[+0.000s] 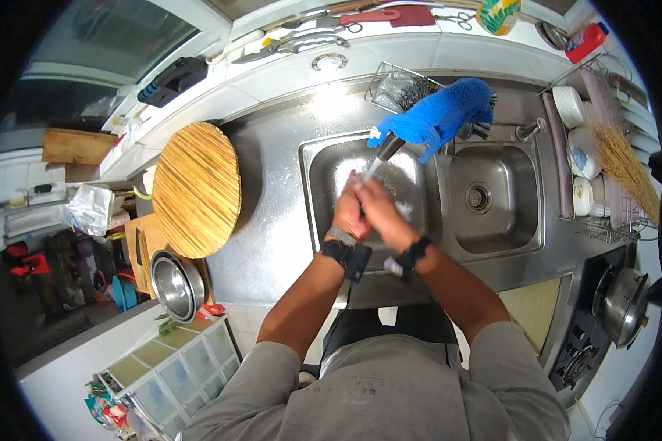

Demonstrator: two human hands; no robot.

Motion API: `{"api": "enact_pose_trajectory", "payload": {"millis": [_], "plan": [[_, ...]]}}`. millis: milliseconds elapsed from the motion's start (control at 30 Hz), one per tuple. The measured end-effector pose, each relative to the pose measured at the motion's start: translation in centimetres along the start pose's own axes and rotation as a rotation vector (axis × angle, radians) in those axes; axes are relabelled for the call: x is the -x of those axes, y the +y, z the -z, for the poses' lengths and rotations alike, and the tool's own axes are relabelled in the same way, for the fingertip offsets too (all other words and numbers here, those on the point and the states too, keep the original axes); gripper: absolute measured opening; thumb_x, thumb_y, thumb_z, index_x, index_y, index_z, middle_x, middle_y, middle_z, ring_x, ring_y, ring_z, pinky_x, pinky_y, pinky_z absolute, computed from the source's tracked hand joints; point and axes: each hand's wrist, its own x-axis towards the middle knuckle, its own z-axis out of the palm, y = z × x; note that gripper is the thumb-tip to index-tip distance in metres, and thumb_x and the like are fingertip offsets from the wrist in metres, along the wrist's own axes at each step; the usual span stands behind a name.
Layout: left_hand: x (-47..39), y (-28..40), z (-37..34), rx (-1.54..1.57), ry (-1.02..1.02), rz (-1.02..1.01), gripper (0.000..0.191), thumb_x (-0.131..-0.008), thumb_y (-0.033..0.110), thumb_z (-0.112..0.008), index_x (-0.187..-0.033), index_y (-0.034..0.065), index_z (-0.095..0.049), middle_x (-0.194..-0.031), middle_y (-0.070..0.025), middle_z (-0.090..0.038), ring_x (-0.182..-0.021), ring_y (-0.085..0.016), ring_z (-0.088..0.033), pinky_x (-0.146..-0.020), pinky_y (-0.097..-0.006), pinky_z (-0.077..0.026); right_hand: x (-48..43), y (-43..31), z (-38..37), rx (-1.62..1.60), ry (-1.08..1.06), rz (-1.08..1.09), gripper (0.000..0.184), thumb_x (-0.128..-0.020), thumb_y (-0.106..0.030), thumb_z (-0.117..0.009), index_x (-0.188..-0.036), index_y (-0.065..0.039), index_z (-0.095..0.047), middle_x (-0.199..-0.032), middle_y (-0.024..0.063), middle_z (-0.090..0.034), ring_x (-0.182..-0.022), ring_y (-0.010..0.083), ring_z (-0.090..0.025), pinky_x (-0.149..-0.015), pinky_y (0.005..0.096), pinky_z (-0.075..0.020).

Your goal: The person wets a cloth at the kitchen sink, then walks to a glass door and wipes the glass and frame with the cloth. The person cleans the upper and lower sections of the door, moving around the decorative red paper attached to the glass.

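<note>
Over the left basin (331, 160) of a stainless-steel double sink, my left hand (346, 212) and my right hand (385, 212) press against each other. Water (372, 170) runs onto them from the dark-tipped faucet spout (390, 148). A blue towel (447, 118) is draped over the faucet behind the spout. Both hands are blurred, and the overlap hides their palms and some fingers. No object shows between them. Dark bands (345, 256) circle both wrists, and a grey watch band sits on the left one.
Left of the sink, a round slatted wooden board (198, 190) leans by nested steel bowls (177, 285). At right stand the second basin (496, 204), a dish rack with bowls (582, 195) and a steel pot (623, 308) on the stove. Shears (292, 45) lie along the back ledge.
</note>
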Motion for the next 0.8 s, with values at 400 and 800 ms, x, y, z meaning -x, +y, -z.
{"api": "enact_pose_trajectory", "payload": {"millis": [400, 800], "plan": [[-0.4, 1.7, -1.6, -0.066, 0.112, -0.122, 0.029, -0.125, 0.032, -0.047, -0.139, 0.0148, -0.066, -0.116, -0.0080, -0.073, -0.103, -0.025, -0.070, -0.091, -0.0419, -0.061, 0.1, -1.2, -1.1, 0.186, 0.023, 0.158, 0.045, -0.121, -0.033, -0.052, -0.149, 0.000, -0.064, -0.148, 0.0174, -0.068, -0.126, 0.0317, -0.069, -0.107, 0.0467, -0.0535], [-0.6, 2.3, -0.8, -0.026, 0.092, -0.077, 0.045, -0.125, 0.032, -0.045, -0.160, 0.0066, -0.059, -0.145, -0.0158, -0.071, -0.127, -0.028, -0.070, -0.111, -0.0458, -0.059, -1.5, -1.2, -0.2, 0.030, -0.063, 0.301, 0.036, -0.114, -0.020, -0.056, -0.142, -0.003, -0.070, -0.122, 0.0224, -0.080, -0.116, 0.0420, -0.075, -0.104, 0.0490, -0.0574]]}}
